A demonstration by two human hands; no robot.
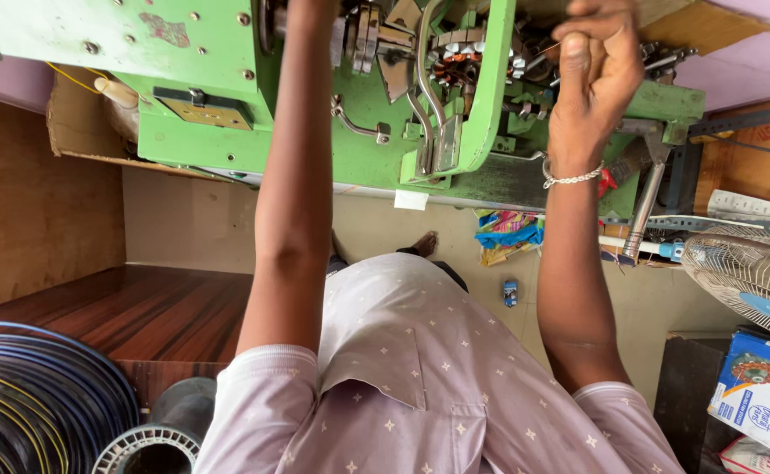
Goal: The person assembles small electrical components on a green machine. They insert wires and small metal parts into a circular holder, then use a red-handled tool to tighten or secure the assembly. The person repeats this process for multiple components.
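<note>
Fan (753,272) sits right of the green machine (227,96), wire coils (34,404) lower left. Right hand (595,70) pinches a thin wire (538,54) at it. Left hand's up inside, can't tell its grip.

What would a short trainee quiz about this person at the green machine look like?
1. True or false: the bracelet sits on the wrist of the right hand.
2. What colour is the machine? A red, B green, C blue.
3. Fill in: at the right edge stands a ___ with a wire grille.
Key: 1 true; 2 B; 3 fan.
</note>
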